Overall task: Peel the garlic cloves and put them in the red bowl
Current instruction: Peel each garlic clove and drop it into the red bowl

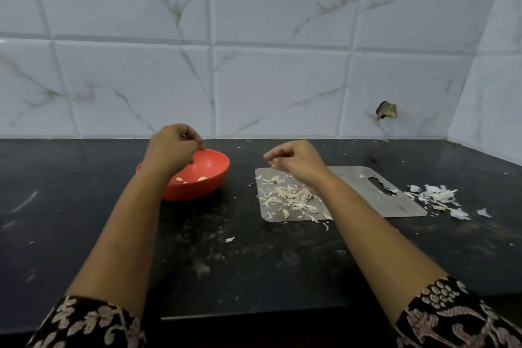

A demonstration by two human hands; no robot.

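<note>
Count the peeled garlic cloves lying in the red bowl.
3 garlic cloves in the red bowl: one by the left forearm, a small one right of it, one nearer the middle. The forearm covers part of the bowl, so more may be hidden.

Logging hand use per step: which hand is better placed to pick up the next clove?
Right, probably. The right hand hovers over the steel board and its garlic pile; the left hand is over the red bowl, off to the side of the board.
</note>
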